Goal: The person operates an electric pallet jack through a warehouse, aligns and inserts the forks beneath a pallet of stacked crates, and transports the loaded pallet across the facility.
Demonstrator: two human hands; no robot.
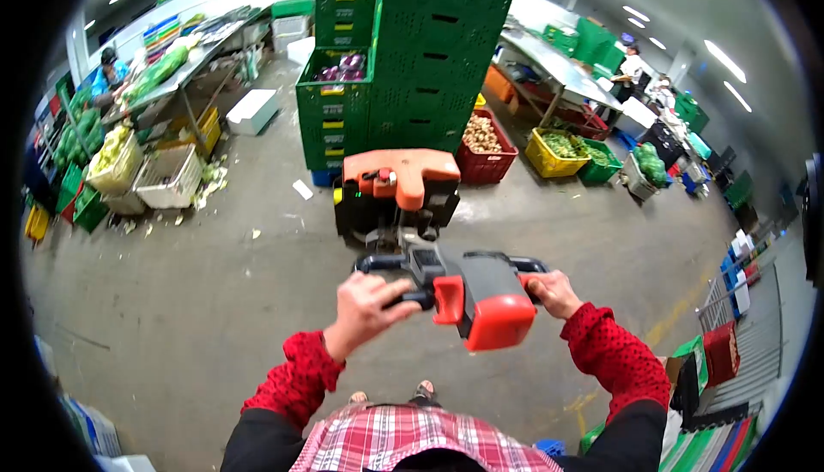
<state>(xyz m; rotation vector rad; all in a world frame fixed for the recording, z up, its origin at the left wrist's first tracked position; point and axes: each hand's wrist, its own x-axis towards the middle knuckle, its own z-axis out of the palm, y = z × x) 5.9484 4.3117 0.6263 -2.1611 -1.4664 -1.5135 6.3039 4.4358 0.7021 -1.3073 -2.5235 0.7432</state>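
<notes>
An orange-and-black electric pallet jack (433, 166) stands in front of me, its control handle (502, 322) tilted toward my body. My left hand (364, 311) is closed on the handle's black left grip, with fingers near the red lever piece. On the other side, my right hand (556, 293) wraps around the right grip beside the red cover. Directly beyond the jack rise tall stacks of green crates (421, 69). Purple vegetables (345, 69) fill an open crate at the left of the stack. Whether forks are under the stack is hidden.
Right of the stack stand a red crate (486, 163) of small tan produce and a yellow crate (549, 163) of greens. White crates (167, 178) and a white box (252, 113) are at left. Metal tables (575, 73) line both sides. People work at back right.
</notes>
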